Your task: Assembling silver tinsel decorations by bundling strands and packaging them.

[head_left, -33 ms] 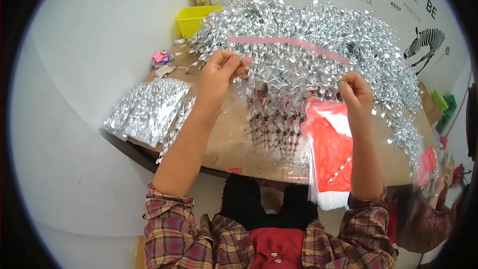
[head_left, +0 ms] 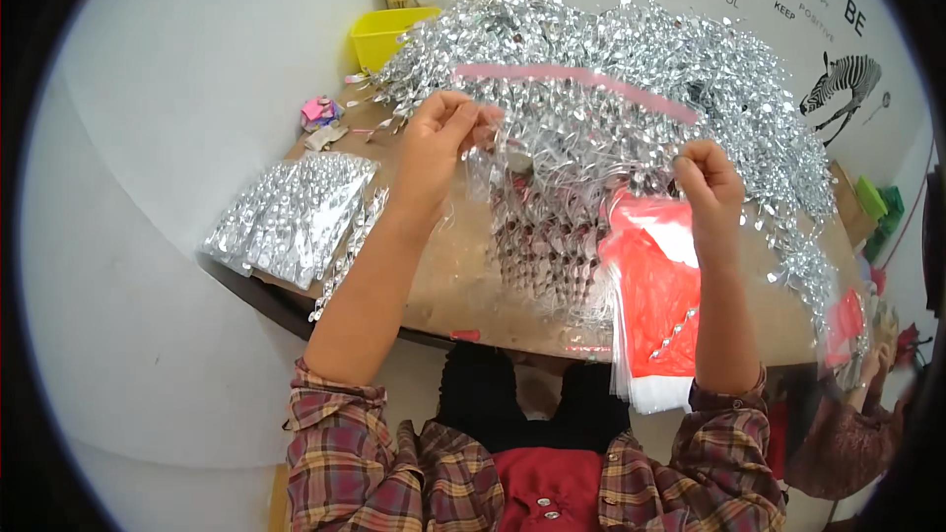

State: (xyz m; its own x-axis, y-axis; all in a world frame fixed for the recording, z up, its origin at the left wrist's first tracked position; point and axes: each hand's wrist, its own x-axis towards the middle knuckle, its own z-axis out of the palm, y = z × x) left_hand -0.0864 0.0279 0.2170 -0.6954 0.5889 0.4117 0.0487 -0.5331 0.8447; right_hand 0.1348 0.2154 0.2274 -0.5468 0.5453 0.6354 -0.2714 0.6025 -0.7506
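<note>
My left hand (head_left: 443,128) is closed in a pinch at the left edge of a clear plastic bag (head_left: 493,177) with a pink strip (head_left: 576,72) along its top. On the other side my right hand (head_left: 711,182) is closed, thumb against fingers, at the bag's right edge. Between and below my hands, strands of silvery beads (head_left: 552,256) show through clear plastic; whether all of them lie inside the bag is hard to see. Beside them, under my right forearm, lies a stack of clear bags over red and white material (head_left: 650,286), with a short bead strand on top.
A big heap of silver bead strands (head_left: 611,34) covers the back of the brown table (head_left: 443,286). A filled bag of beads (head_left: 296,212) lies at left. Behind stands a yellow bin (head_left: 379,39). Another person's sleeve (head_left: 847,443) shows at lower right.
The pink strip and both hands have shifted very slightly, my right hand a little to the right. Both grips look the same.
</note>
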